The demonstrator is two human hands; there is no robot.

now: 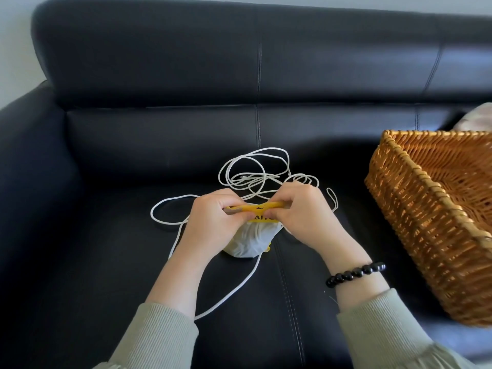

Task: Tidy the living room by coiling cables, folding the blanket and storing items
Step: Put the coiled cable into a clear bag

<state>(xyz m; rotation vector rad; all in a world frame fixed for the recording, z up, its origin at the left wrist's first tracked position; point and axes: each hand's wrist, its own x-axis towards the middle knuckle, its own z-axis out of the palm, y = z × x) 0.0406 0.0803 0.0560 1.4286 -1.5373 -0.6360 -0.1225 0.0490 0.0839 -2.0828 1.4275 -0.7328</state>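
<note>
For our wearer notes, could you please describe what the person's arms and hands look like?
The left hand and right hand are bare: no gloves, no rings visible. The left sleeve and right sleeve are pale grey-green ribbed knit, ending short of the wrists. The right wrist wears a bracelet of round, glossy black beads.

This is a home living room. A black leather sofa [159, 129] with stitched seams, a padded back and a rounded armrest fills nearly the whole view, standing against a plain pale wall [16, 35]. Household things lie on its seat: a woven wicker basket [399, 209] at the right and a loose white cable [271, 148] in tangled loops. Some pale patterned fabric [476, 118] shows behind the basket.
</note>
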